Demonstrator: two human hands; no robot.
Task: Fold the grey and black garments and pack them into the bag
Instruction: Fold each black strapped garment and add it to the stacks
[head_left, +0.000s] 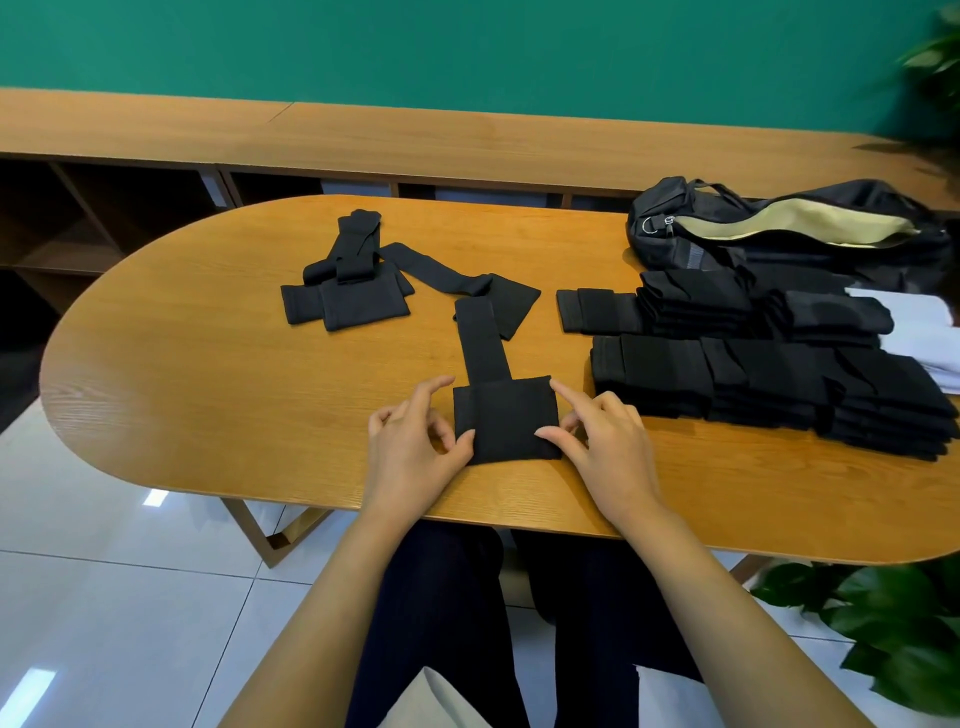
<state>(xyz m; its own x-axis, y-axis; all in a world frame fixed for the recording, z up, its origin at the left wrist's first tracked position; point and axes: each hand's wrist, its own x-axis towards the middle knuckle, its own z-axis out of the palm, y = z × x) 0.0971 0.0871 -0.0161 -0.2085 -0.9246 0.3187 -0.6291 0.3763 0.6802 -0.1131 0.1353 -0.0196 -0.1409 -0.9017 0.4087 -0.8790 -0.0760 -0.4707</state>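
Head view, seated at an oval wooden table (218, 364).

- Step in hand (my reading): squaring the folded end of a black garment (506, 423) before taking in the rest of it. A narrow strip of the same piece runs away from the person, up the table.
- Left hand (410, 447): thumb laid on the left edge of the folded square, index finger straight, tip near the top left corner, other fingers curled. Right hand (605, 441) mirrors it: thumb on the right edge, index tip at the top right corner. Whether either hand truly pinches the edge or only presses it down, I cannot tell.
- The square lies flat between the two hands, near the front edge of the table.
- To do it well: hold both side edges level and keep the strip centred. Fold it down in equal lengths, smoothing each layer flat (thin stretchy cloth will likely creep). The packet should match the folded stacks (753, 379) to the right.
- Bag (779, 228) lies open at far right, behind the stacks, nothing visibly inside it. Loose garments (345, 296) wait at mid-table.
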